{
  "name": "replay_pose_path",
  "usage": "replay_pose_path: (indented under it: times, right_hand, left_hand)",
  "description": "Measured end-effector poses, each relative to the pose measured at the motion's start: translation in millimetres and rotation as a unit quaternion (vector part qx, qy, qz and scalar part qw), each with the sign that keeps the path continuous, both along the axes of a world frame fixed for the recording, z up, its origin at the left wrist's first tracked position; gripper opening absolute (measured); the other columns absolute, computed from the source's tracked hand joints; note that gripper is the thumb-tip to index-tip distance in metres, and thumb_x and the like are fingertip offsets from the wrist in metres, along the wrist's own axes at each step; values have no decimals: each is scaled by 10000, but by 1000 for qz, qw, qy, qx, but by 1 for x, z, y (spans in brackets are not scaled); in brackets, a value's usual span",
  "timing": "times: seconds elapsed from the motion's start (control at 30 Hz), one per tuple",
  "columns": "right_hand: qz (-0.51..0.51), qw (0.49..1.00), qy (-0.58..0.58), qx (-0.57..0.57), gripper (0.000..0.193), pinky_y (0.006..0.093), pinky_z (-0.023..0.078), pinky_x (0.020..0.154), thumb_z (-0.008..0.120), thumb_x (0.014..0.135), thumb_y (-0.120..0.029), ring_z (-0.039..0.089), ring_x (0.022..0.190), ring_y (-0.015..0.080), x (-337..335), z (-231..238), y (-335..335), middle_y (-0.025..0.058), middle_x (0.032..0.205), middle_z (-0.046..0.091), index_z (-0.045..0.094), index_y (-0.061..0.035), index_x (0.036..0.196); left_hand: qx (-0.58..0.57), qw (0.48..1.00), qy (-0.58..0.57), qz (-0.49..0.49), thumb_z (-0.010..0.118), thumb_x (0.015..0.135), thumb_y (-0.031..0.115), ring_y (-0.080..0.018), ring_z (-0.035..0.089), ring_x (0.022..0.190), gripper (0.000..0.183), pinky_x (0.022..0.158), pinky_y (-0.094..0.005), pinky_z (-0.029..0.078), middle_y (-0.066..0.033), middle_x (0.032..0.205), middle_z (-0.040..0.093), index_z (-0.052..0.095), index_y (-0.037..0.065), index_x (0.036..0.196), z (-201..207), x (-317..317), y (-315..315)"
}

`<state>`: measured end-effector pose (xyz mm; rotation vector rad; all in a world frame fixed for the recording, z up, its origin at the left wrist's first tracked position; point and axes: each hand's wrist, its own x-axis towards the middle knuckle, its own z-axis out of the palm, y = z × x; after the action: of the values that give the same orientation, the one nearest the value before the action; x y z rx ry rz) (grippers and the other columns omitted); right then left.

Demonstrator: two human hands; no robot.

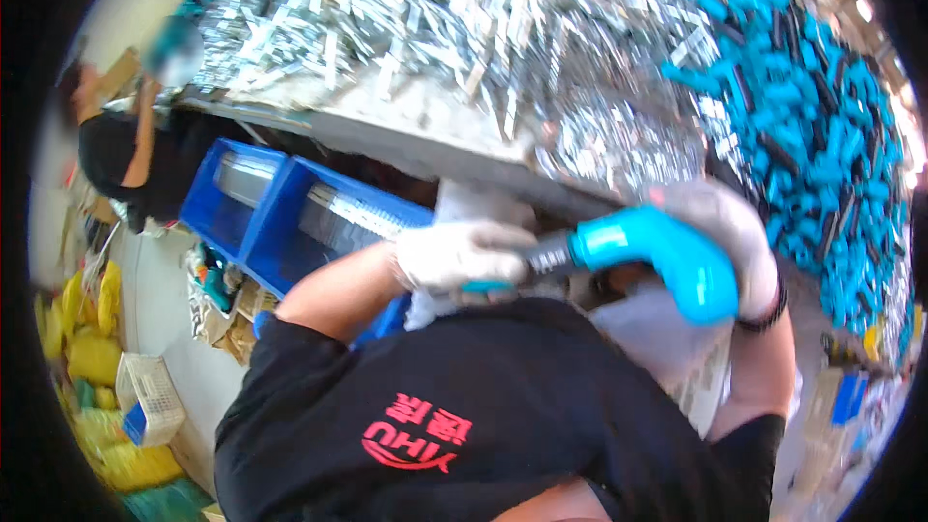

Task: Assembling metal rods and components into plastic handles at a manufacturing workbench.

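Note:
Both my hands wear white gloves and hold one curved teal-and-black tool handle (657, 246) in front of my chest. Around its black end, the fingers of my left hand (464, 256) are closed. A little teal shows under those fingers; I cannot tell whether it belongs to the same piece. My right hand (730, 227) is wrapped behind the thick, rounded teal end, its fingers mostly hidden. Beyond my hands lies the workbench (377, 116), heaped with shiny metal strips (464, 14). At the right is a large pile of teal and black handles (812, 126).
Blue plastic bins (266, 222) holding metal strips stand left of my left arm. Another person (126, 145) in dark clothes is at the far left. On the floor are a white basket (150, 396) and yellow bags (97, 358). Cardboard and blue items (851, 396) are at the lower right.

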<state>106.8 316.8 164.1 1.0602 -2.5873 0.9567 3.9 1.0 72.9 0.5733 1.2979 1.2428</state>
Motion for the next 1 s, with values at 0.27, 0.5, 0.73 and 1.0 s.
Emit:
replay_pose_path:
  times: [0.27,0.5,0.73,1.0]
  right_hand:
    - [-321,946,28,38,719,372,463,603,673,870,-30,573,631,306,50,-35,-21,151,740,571,311,66,1485]
    - [-228,961,-33,152,566,462,474,547,791,765,-170,618,625,404,55,-15,-3,195,730,626,542,46,1225]
    - [-277,837,-150,-448,360,355,469,956,409,1022,-172,581,1086,227,69,-79,26,175,1197,611,532,-10,1319]
    - [-352,906,-20,-232,300,401,430,1021,472,981,-113,603,1094,290,52,-37,-15,183,1202,584,600,9,1224]
  left_hand:
    - [41,834,544,86,703,895,406,-404,658,948,554,830,-444,515,-253,996,662,575,3,1254,1,21,25]
    - [45,801,597,11,684,892,458,-401,656,912,586,796,-449,521,-227,968,659,560,35,1279,7,13,25]
    - [125,871,470,64,694,910,396,-399,653,1000,561,861,-432,511,-228,1084,668,557,7,1289,-13,21,51]
    - [136,915,379,39,706,908,290,-260,682,981,487,840,-379,519,-197,1053,689,579,6,1283,2,14,32]
